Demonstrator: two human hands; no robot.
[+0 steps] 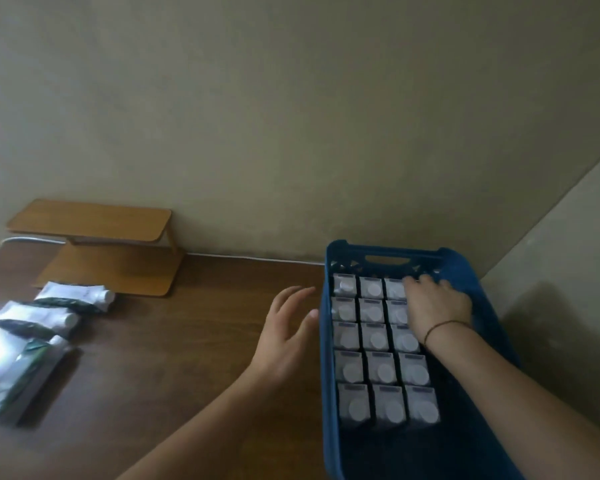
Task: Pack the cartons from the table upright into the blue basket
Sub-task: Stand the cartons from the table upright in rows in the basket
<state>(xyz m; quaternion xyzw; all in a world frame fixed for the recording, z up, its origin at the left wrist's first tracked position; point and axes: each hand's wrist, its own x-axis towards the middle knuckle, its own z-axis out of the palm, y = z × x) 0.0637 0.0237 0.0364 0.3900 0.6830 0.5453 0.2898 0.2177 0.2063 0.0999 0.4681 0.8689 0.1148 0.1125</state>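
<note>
Hands apart: right hand (435,304) rests on cartons (376,339) in basket (328,375), left hand (284,336) spread, empty.

No lettering I can read, dark label strips on the white-capped upright cartons (377,337) too blurred

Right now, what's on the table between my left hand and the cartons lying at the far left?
Nothing: the head view shows bare table between the left hand and the lying cartons.
</note>
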